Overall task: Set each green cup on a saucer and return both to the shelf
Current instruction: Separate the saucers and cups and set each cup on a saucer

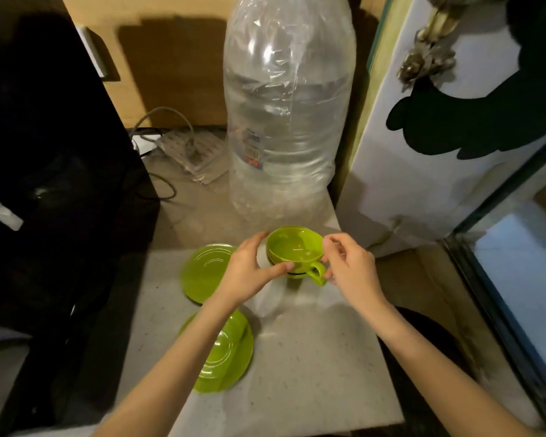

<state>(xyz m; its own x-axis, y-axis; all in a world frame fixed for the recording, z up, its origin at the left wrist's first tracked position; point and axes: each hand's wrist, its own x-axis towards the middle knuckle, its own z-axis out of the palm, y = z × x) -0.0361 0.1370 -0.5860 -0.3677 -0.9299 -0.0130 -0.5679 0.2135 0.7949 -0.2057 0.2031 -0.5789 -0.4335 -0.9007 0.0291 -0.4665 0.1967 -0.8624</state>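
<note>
Centre frame: I have two nested green cups [293,250] stacked. Left hand [249,272] grips the stack's side; right hand [349,266] pinches the upper rim by the handle. Two empty green saucers [202,272] wait lower left. Next: separate cups, seat one per saucer.

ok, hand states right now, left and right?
Left hand: closed on the stacked green cups.
Right hand: fingers at the cup handle; grip cannot be told.
</note>
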